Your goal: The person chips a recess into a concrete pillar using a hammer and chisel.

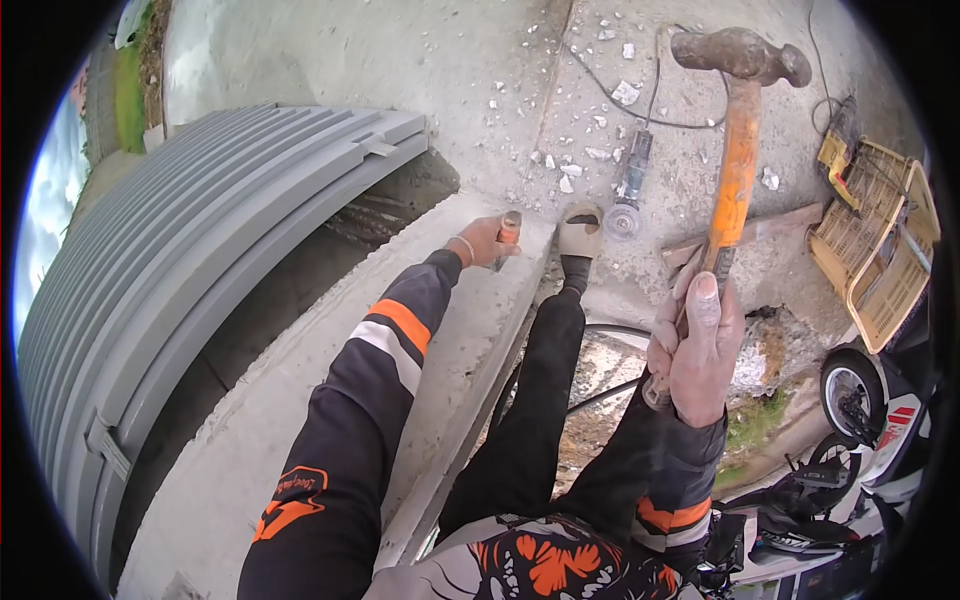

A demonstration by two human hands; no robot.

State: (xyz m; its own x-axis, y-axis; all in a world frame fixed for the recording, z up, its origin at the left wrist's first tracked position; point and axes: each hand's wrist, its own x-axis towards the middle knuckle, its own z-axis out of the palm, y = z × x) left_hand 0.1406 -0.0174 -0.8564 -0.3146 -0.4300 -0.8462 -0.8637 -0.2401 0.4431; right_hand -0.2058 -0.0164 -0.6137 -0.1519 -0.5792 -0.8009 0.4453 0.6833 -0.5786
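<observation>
Gripping tightly, the right hand [703, 345] holds a hammer [738, 150], the left [484, 243] closed round a chisel [510, 230].

Raised hammer [737, 130], chisel [509, 232], concrete ledge [300, 400]

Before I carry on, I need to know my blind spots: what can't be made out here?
All in the head view:
- Short tool: its middle is hidden by the left hand; whether its lower end touches the concrete ledge is unclear.
- Hammer: part of the handle is covered by the right hand.
- Motorbikes: cut off by the dark round edge.
- Sleeve lettering: too small to read.
</observation>
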